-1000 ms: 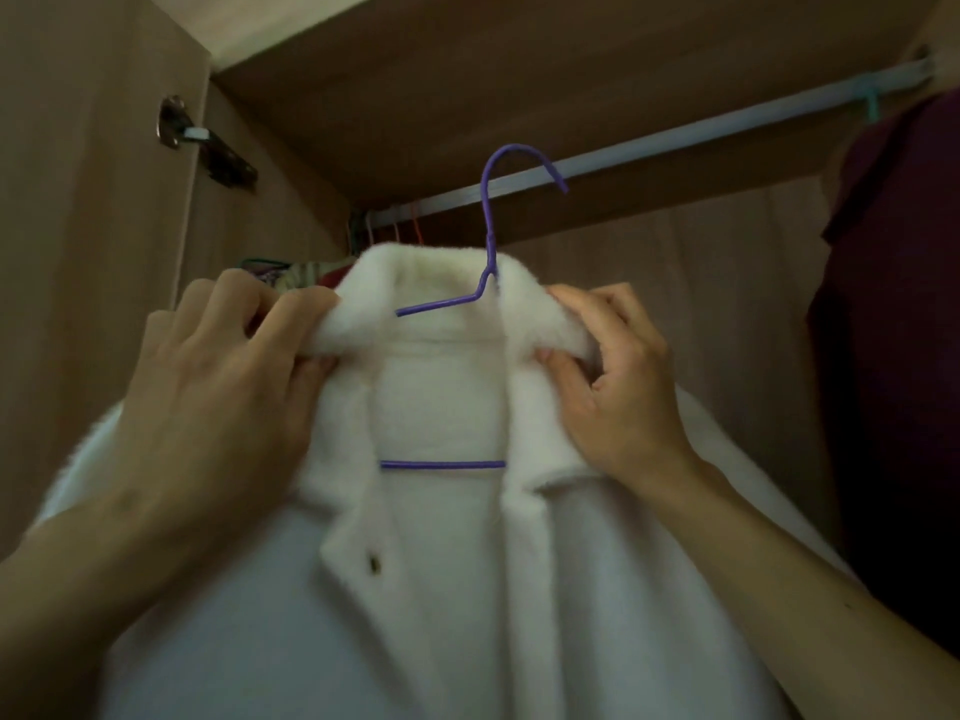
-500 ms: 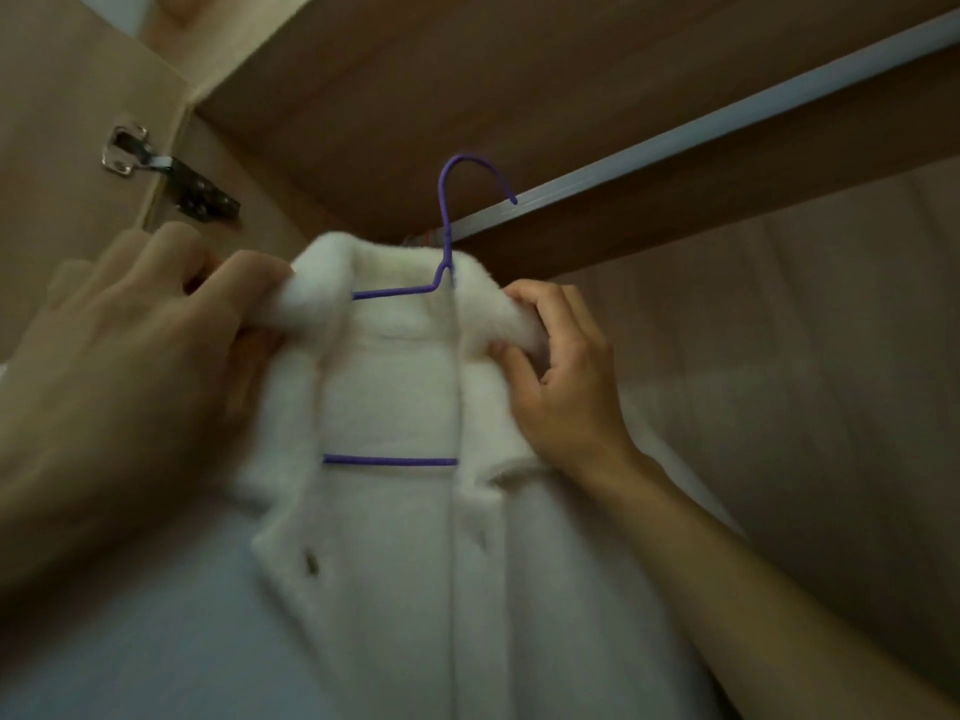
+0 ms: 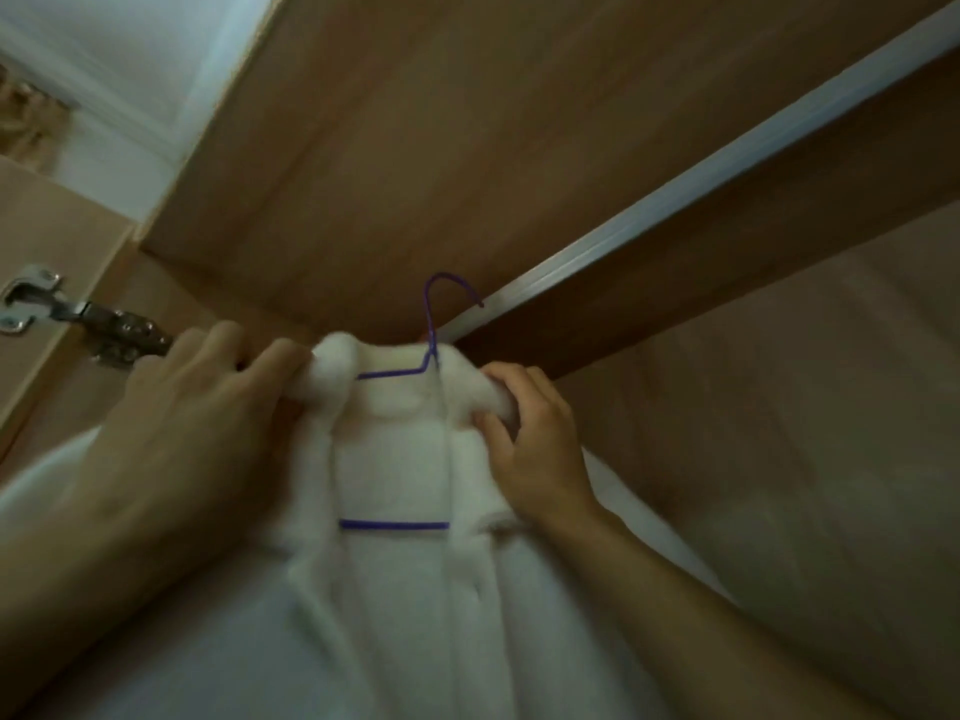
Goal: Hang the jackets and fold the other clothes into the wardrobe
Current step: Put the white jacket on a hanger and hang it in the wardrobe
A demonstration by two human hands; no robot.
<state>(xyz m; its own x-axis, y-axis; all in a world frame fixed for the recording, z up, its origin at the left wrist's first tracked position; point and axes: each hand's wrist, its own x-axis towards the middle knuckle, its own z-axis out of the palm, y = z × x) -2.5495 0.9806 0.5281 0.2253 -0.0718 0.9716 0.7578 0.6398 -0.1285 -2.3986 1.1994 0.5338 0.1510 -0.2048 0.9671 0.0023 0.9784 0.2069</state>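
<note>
A white fluffy jacket (image 3: 395,605) hangs on a purple wire hanger (image 3: 430,324) that I hold up inside the wardrobe. My left hand (image 3: 208,423) grips the left side of the collar. My right hand (image 3: 535,439) pinches the right side of the collar. The hanger's hook sits just below and in front of the silver rail (image 3: 701,184); whether it touches the rail I cannot tell. The hanger's lower bar shows across the jacket's open front.
The wardrobe's top panel (image 3: 467,122) is right above the hook. A metal door hinge (image 3: 78,319) sits on the open door at left. The wardrobe's back wall (image 3: 779,407) fills the right side. White ceiling shows at top left.
The jacket and hanger have risen toward the rail and my view has tilted upward. The dark garment at right has left the view. Both hands keep their grip on the collar.
</note>
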